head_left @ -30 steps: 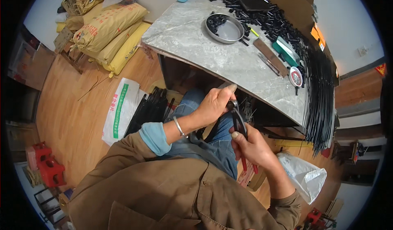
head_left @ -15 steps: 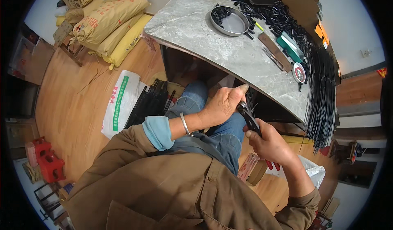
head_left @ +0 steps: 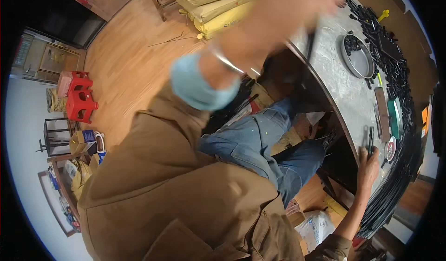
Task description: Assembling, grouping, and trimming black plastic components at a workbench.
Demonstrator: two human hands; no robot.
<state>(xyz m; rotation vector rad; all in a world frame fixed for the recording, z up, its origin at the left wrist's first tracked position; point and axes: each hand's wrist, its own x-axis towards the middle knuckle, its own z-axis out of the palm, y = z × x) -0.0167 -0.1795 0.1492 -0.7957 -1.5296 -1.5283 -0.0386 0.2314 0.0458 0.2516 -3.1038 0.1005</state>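
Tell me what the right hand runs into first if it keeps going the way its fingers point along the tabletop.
The right hand rests at the grey table's edge, fingers on a thin black rod pointing further onto the top. Straight ahead, the brown flat bar probably comes first; depth is hard to judge through the fisheye.

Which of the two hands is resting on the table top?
The right hand, low at the table edge, fingers touching a dark tool. The left hand is raised and blurred, holding a thin dark rod.
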